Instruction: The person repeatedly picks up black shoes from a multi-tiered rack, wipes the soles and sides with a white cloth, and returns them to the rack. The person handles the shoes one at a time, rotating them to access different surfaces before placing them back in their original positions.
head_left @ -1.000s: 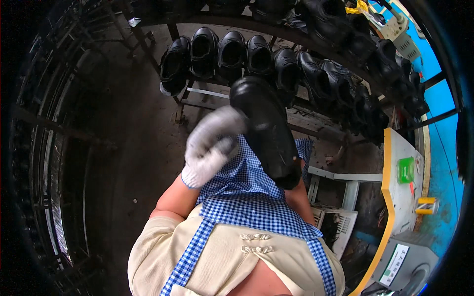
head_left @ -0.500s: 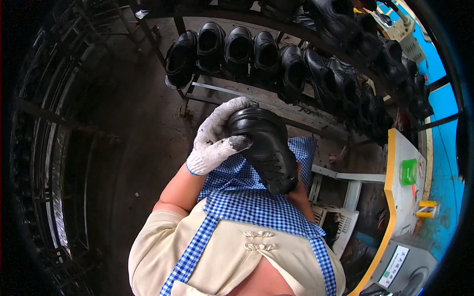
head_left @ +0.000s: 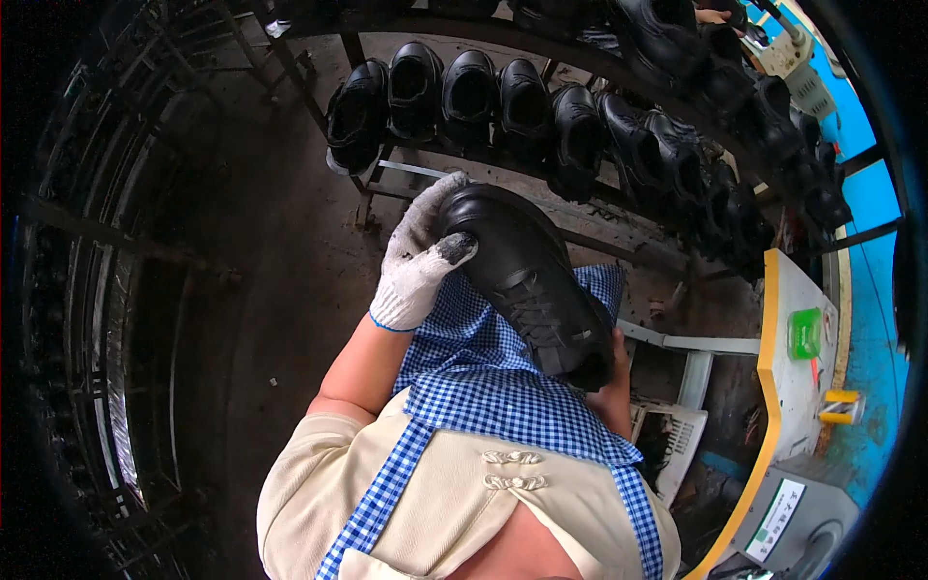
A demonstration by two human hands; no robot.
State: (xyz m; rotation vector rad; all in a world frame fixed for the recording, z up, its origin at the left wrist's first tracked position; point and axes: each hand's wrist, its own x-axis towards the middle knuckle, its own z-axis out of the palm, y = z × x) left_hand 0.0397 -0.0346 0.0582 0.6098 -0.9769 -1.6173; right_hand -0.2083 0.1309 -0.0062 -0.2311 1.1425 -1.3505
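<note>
A gloved left hand [head_left: 416, 261] clamps the toe of a black lace-up shoe [head_left: 522, 280] at center, toe pointing to eleven o'clock. The right hand [head_left: 617, 362], mostly hidden at the heel toward five, shows too little to tell its grip. Racked shoes [head_left: 469, 97] edge twelve to two; a yellow-edged table [head_left: 788, 396] bounds four; dark floor [head_left: 280, 290] gives room toward nine.

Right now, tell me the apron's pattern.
Blue-and-white checked apron, best in the head view.
</note>
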